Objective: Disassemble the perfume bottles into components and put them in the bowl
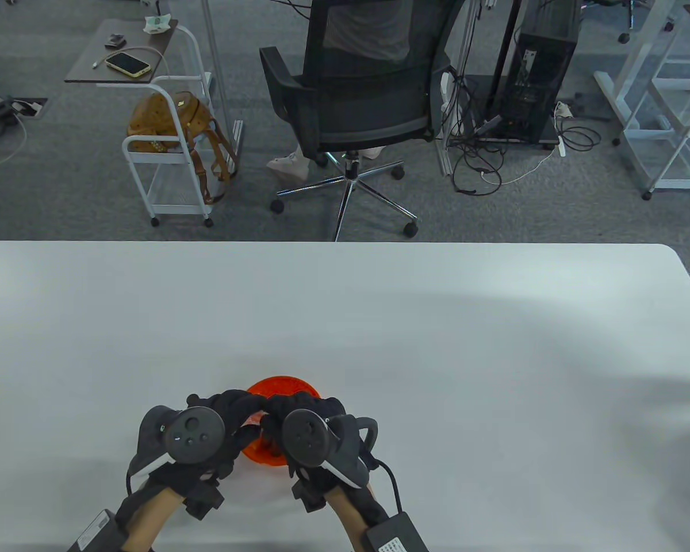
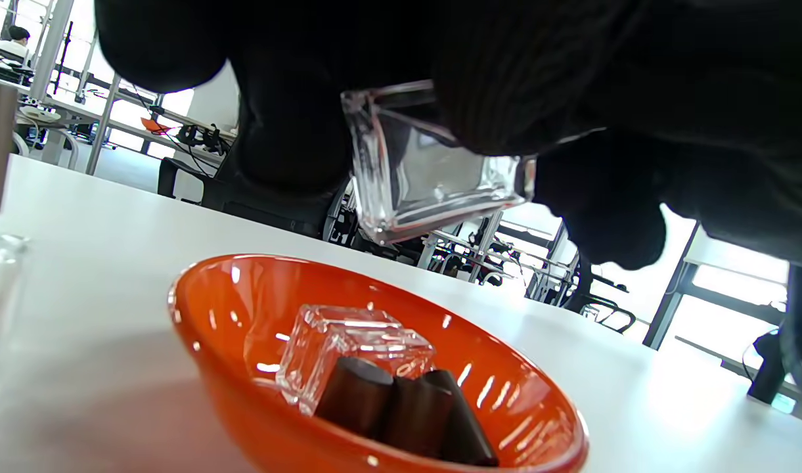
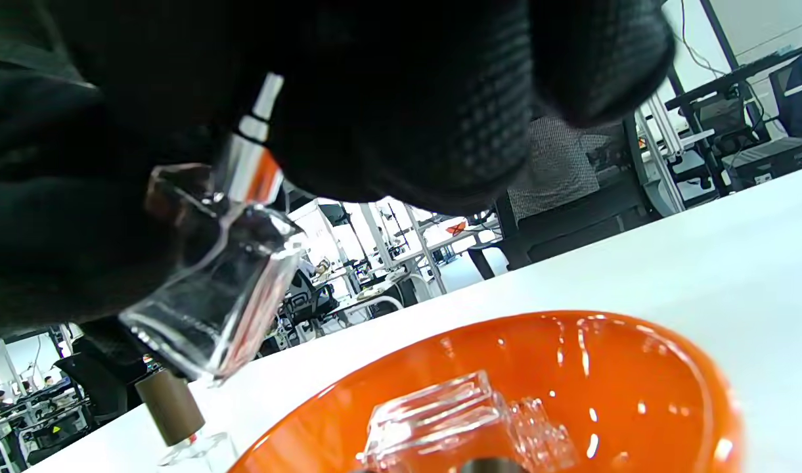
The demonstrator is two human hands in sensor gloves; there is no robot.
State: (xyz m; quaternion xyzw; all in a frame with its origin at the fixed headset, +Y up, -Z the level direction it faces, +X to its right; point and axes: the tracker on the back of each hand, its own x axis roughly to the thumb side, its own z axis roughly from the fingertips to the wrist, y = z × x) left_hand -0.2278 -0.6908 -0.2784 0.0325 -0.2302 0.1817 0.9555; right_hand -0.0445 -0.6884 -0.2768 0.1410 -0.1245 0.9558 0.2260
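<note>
Both hands — left hand [image 1: 192, 434], right hand [image 1: 316, 440] — grasp 1 glass bottle [image 2: 433, 174] above the orange bowl [image 1: 282, 386] (mostly hidden); another capped bottle [image 3: 177, 420] stands lower left — cut off.

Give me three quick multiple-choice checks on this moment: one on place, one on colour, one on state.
1. Where is the held glass bottle?
A. above the bowl
B. flat on the table
C. on the chair

2. What colour is the bowl?
A. blue
B. orange
C. white

3. What is on the held bottle's neck?
A. a brown cap
B. nothing but bare glass
C. a silver sprayer

Answers: 1 A, both wrist views show it above the bowl; 2 B, orange in every view; 3 C, the right wrist view shows the sprayer uncapped.
</note>
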